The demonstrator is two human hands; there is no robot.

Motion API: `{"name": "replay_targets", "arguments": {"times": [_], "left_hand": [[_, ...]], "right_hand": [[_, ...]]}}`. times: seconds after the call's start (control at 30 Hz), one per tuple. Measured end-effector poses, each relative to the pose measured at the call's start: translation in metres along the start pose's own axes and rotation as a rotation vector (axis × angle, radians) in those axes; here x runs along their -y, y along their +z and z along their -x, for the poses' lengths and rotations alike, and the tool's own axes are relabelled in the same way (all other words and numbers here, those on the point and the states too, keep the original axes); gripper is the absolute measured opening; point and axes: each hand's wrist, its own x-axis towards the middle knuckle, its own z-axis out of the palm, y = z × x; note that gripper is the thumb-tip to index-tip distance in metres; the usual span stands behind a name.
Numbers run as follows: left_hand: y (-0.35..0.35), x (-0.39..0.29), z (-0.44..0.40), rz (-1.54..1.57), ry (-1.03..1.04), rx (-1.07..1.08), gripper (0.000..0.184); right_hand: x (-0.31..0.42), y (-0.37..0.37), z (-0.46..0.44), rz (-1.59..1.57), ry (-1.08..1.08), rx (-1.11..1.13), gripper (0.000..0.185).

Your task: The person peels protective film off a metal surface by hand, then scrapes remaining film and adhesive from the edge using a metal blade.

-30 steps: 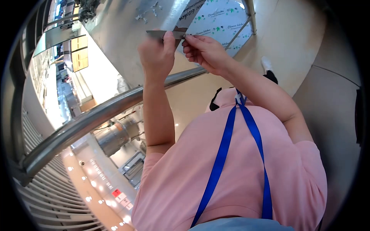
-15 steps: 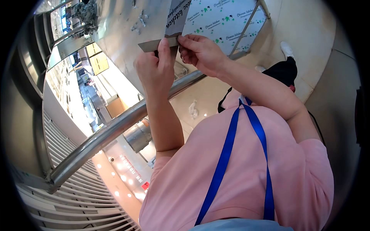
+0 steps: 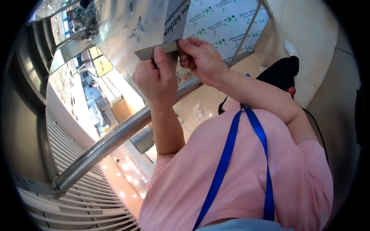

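My left hand (image 3: 157, 79) is closed around a narrow, bare metal strip (image 3: 144, 53) with a slanted left end, its thumb lying on top. Beside it, my right hand (image 3: 206, 59) pinches at the strip's right end, where it meets the lower edge of printed protective film (image 3: 176, 21). What sits between the right fingertips is hidden, and I cannot tell whether the strip is joined to the steel panel (image 3: 123, 46) behind it.
A round steel rail (image 3: 127, 130) crosses below my hands. More printed film covers a panel (image 3: 219, 23) at the upper right. Crumpled grey scraps (image 3: 138, 27) lie on the steel, with a larger grey bundle (image 3: 86, 17) at upper left. White crumpled material (image 3: 198, 111) lies on the floor.
Both hands stay at the strip; they sit slightly lower in view, and more of the strip shows around the left thumb. The camera view has shifted a little.
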Motion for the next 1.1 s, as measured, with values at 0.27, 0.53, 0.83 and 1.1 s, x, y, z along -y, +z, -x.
{"name": "replay_targets", "arguments": {"times": [0.27, 0.53, 0.83, 1.1], "left_hand": [[0.002, 0.000, -0.003, -0.064, 0.068, -0.027, 0.019], [0.004, -0.001, -0.009, -0.024, 0.111, -0.033, 0.025], [-0.001, -0.006, -0.018, -0.137, 0.169, 0.031, 0.023], [0.002, -0.005, -0.024, -0.046, 0.166, 0.044, 0.024]], "right_hand": [[0.001, 0.006, 0.001, -0.017, -0.010, 0.005, 0.021], [0.002, 0.009, 0.003, -0.036, 0.000, -0.025, 0.021], [0.003, 0.011, 0.004, -0.090, 0.029, -0.011, 0.022], [-0.002, 0.008, 0.001, -0.149, 0.010, -0.003, 0.022]]}}
